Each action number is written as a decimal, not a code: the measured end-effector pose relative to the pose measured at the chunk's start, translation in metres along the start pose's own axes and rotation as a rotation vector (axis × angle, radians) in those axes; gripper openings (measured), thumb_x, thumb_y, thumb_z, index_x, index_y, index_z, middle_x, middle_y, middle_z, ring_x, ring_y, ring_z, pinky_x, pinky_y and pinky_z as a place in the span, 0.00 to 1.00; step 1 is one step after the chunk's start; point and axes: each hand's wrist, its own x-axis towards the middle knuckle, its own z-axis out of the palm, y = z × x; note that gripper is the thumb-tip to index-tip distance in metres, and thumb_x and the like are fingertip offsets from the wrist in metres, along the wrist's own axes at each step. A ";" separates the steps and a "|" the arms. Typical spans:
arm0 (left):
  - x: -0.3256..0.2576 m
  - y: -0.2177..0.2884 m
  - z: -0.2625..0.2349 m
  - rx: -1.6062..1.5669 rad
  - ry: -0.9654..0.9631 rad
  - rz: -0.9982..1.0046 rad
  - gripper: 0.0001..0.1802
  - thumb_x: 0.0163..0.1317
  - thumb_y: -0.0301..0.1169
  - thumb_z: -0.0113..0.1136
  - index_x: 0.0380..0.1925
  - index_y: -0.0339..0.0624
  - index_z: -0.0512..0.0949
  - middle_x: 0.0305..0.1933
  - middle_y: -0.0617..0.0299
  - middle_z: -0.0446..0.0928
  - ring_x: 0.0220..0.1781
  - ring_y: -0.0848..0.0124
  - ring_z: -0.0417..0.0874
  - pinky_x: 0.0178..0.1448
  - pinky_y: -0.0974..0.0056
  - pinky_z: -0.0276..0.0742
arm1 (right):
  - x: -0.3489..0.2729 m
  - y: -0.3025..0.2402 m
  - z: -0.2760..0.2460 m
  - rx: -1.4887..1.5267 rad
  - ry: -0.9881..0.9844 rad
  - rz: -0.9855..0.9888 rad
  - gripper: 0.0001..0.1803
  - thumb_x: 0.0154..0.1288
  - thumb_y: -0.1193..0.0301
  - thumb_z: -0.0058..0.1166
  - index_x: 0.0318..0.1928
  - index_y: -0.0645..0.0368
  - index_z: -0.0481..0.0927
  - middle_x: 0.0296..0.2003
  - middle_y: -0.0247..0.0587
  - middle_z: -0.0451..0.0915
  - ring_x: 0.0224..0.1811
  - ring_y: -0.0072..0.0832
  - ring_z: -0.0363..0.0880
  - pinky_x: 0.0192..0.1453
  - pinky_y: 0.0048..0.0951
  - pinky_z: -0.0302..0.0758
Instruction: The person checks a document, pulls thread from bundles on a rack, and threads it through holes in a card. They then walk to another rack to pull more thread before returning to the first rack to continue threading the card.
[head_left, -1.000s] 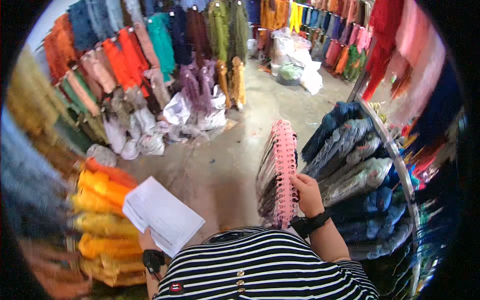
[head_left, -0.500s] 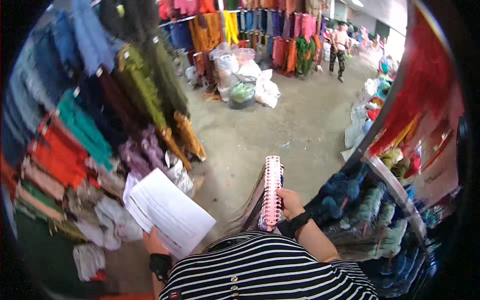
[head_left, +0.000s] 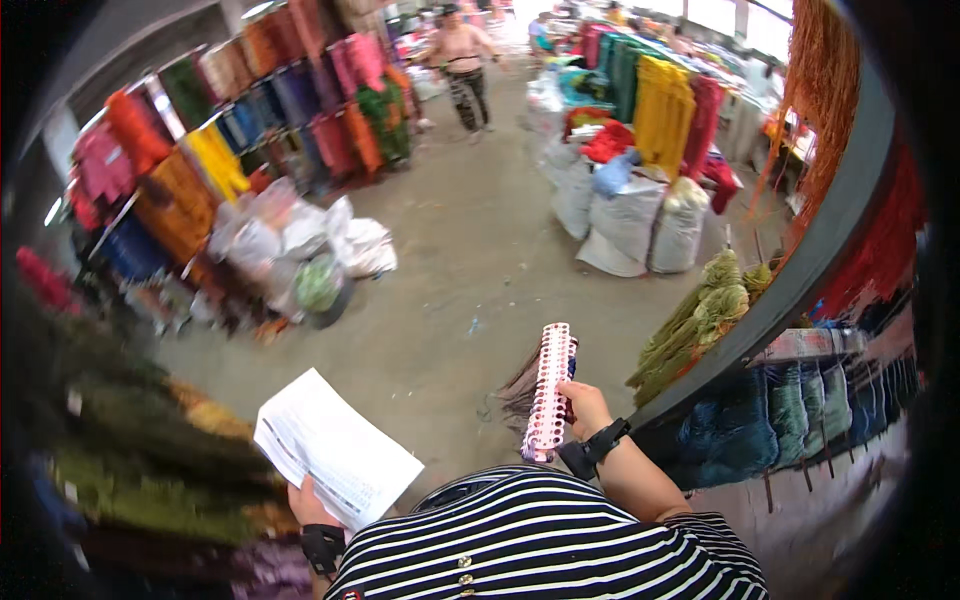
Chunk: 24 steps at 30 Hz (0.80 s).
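Note:
My left hand (head_left: 308, 503) grips a printed white paper sheet (head_left: 345, 440) by its lower edge, fingers on the print and the sheet tilted. In my right hand (head_left: 588, 408) is a long pink strip (head_left: 550, 385) with rows of holes down both edges, pinched along its right side. Brownish-mauve yarn (head_left: 520, 392) hangs from the strip's left side, and a bit of dark blue shows behind it. The two hands are apart in front of my body.
Coloured yarn hanks (head_left: 285, 95) hang on racks at the left, with plastic bags (head_left: 300, 240) beside them. A person (head_left: 465, 75) stands in the aisle. White sacks (head_left: 625, 220) line the right. Close by are a grey frame (head_left: 800, 280) and olive hanks (head_left: 700, 310).
My view has swung to the right, so the racks and bags slide left and sacks on the right appear. The person ahead looks nearer. Both hands keep their holds.

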 end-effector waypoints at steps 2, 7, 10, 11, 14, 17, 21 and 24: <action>0.075 0.042 0.052 0.032 -0.127 0.008 0.23 0.64 0.22 0.45 0.61 0.31 0.64 0.58 0.50 0.71 0.56 0.59 0.74 0.62 0.58 0.69 | 0.001 -0.019 0.032 0.061 0.081 -0.023 0.09 0.66 0.72 0.51 0.39 0.65 0.79 0.29 0.40 0.82 0.26 0.28 0.81 0.31 0.30 0.78; 0.216 0.026 0.238 -0.046 -0.394 -0.060 0.19 0.65 0.24 0.46 0.56 0.32 0.67 0.52 0.51 0.75 0.50 0.61 0.78 0.54 0.57 0.75 | 0.091 -0.104 0.028 0.268 0.219 -0.209 0.10 0.67 0.73 0.51 0.42 0.69 0.78 0.34 0.41 0.82 0.31 0.28 0.82 0.35 0.31 0.78; 0.259 0.016 0.309 -0.025 -0.463 -0.156 0.18 0.65 0.23 0.46 0.55 0.32 0.68 0.51 0.51 0.75 0.49 0.61 0.78 0.54 0.57 0.75 | 0.123 -0.132 0.040 0.357 0.332 -0.276 0.10 0.67 0.73 0.51 0.42 0.70 0.78 0.34 0.42 0.82 0.32 0.30 0.82 0.36 0.33 0.79; 0.271 0.007 0.352 -0.032 -0.494 -0.182 0.17 0.64 0.23 0.46 0.54 0.32 0.68 0.50 0.51 0.75 0.49 0.61 0.78 0.54 0.57 0.75 | 0.151 -0.148 0.031 0.394 0.318 -0.317 0.10 0.67 0.74 0.52 0.43 0.70 0.78 0.34 0.43 0.82 0.33 0.31 0.82 0.38 0.33 0.79; 0.271 -0.039 0.461 0.027 -0.603 -0.232 0.16 0.64 0.22 0.47 0.53 0.32 0.68 0.49 0.52 0.76 0.48 0.62 0.79 0.54 0.57 0.75 | 0.227 -0.203 0.005 0.429 0.396 -0.315 0.10 0.66 0.74 0.52 0.43 0.71 0.78 0.34 0.43 0.82 0.33 0.31 0.82 0.39 0.33 0.79; 0.285 -0.088 0.530 0.094 -0.655 -0.280 0.16 0.65 0.22 0.47 0.53 0.32 0.68 0.48 0.52 0.77 0.47 0.62 0.79 0.54 0.57 0.75 | 0.298 -0.231 -0.021 0.407 0.394 -0.379 0.09 0.66 0.74 0.50 0.40 0.69 0.77 0.33 0.46 0.82 0.31 0.34 0.82 0.37 0.37 0.80; 0.319 -0.120 0.640 0.090 -0.710 -0.299 0.16 0.66 0.22 0.46 0.53 0.32 0.68 0.49 0.52 0.77 0.46 0.63 0.80 0.53 0.59 0.76 | 0.371 -0.307 -0.051 0.384 0.459 -0.432 0.08 0.66 0.74 0.53 0.40 0.69 0.77 0.31 0.42 0.81 0.30 0.31 0.82 0.35 0.34 0.80; 0.339 -0.162 0.721 0.070 -0.716 -0.350 0.15 0.66 0.22 0.46 0.53 0.32 0.68 0.48 0.52 0.77 0.45 0.62 0.80 0.53 0.58 0.76 | 0.411 -0.353 -0.091 0.409 0.491 -0.462 0.08 0.65 0.74 0.54 0.40 0.68 0.78 0.31 0.41 0.81 0.29 0.29 0.81 0.35 0.32 0.79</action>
